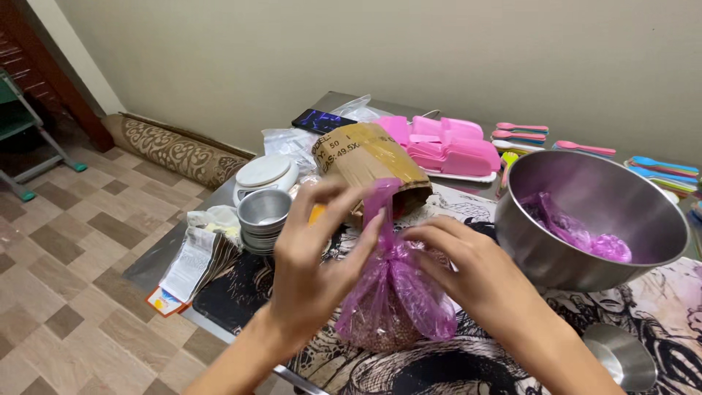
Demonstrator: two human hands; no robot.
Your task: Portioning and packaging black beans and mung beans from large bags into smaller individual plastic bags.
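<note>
Pink plastic bag (395, 300) of brown grain is filled (neck untied); we pinch its top with both hands, left (311, 267) and right (468, 274), on the worktop (643, 307).

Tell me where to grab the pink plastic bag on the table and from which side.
Grip the pink plastic bag at its gathered neck, coming from above. The bag stands upright with a bulging, filled bottom, while the plastic narrows to a twisted strip at the top. The left hand and right hand already pinch that neck from either side; the loose, rounded body probably offers no firm hold.
</note>
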